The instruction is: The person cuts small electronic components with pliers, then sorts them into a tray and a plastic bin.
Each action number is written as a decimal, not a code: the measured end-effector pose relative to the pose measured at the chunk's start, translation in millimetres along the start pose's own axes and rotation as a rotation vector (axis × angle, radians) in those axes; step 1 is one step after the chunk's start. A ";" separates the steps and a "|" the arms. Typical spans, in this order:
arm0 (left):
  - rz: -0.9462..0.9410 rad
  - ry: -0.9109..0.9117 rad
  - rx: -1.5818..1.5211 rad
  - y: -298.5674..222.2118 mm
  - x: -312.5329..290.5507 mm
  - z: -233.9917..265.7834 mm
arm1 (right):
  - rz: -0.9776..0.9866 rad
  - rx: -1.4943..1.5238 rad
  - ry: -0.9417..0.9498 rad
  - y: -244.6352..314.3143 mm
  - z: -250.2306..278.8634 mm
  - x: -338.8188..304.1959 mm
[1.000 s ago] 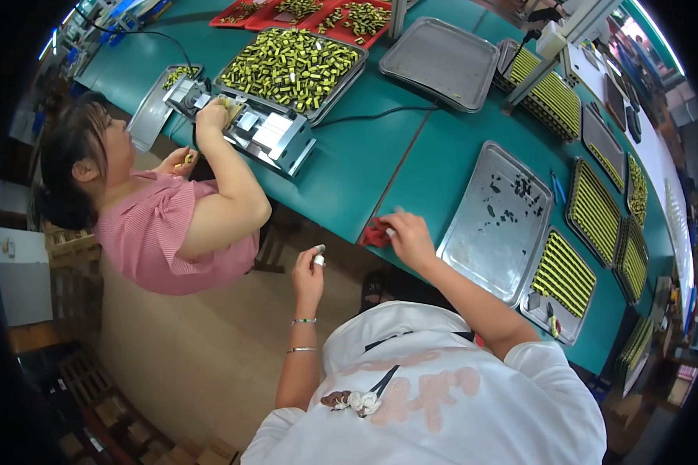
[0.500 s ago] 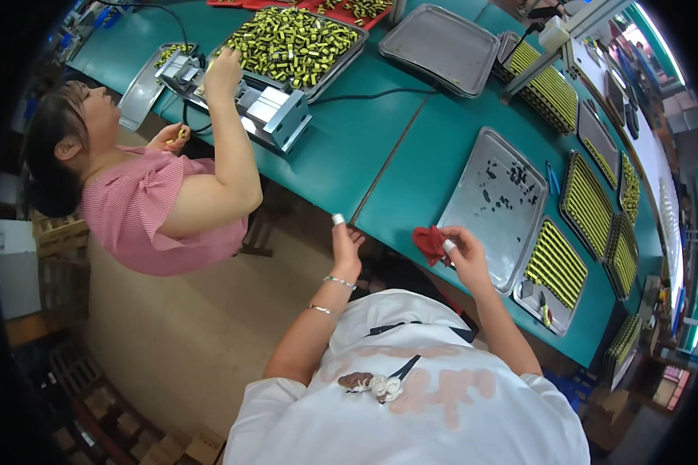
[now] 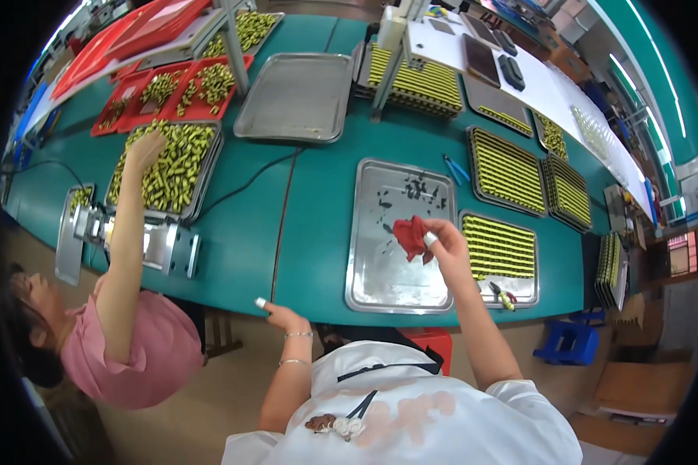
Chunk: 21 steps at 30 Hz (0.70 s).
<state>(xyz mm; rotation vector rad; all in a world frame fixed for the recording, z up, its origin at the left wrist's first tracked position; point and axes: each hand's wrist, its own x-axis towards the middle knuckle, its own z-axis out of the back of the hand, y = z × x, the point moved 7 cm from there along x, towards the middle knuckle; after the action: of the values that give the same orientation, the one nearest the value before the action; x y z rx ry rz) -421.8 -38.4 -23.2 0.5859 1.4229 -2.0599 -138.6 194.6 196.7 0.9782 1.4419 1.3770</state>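
My right hand (image 3: 448,246) is closed on a crumpled red cloth (image 3: 412,236), its thumb capped in white. Cloth and hand hang over a metal tray (image 3: 399,283) strewn with small black bits (image 3: 419,186). Lower and to the left, my left hand (image 3: 285,316) sits at the table's front edge, a white cap on one outstretched digit. Nothing shows in it; some of its fingers are hidden. Beside the tray, rows of yellow-and-black parts (image 3: 498,246) fill a smaller tray, where pliers with yellow and red handles (image 3: 504,296) also lie.
At left, a co-worker in pink (image 3: 132,356) reaches into a heaped tray of yellow-and-black parts (image 3: 167,167), past a metal fixture (image 3: 151,244). Behind stand a bare metal tray (image 3: 295,97) and stacked filled trays (image 3: 508,170). Blue-handled pliers (image 3: 457,170) and a black cable (image 3: 248,186) lie on the table.
The view has swung to the right. My right hand has carried the red cloth from the tray's near left edge to over the tray. The co-worker's hand went from the fixture to the heap.
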 end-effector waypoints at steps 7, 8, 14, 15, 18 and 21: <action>-0.031 -0.084 0.175 -21.8 -6.1 7.3 | 0.148 0.082 -0.026 47.3 2.1 85.4; -0.042 -0.063 0.156 -20.9 -13.2 4.3 | 0.155 0.147 -0.064 45.6 2.4 97.4; -0.035 -0.128 0.111 -18.8 -29.8 7.3 | 0.919 -0.339 -0.279 185.2 13.0 142.0; -0.037 -0.143 0.117 -20.4 -27.4 6.9 | 0.962 -0.488 -0.408 215.1 12.4 150.3; -0.045 -0.121 0.159 -20.5 -24.7 -3.5 | 1.108 -0.738 -0.480 255.7 31.2 215.2; -0.073 -0.143 0.066 -20.7 -29.1 -20.3 | 1.105 -1.233 -0.532 254.8 39.6 247.3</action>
<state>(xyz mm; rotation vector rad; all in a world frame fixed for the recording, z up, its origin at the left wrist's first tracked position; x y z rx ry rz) -413.1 -7.7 2.7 0.4094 1.3154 -2.1664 -182.2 460.1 431.7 1.0947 -0.5680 2.0474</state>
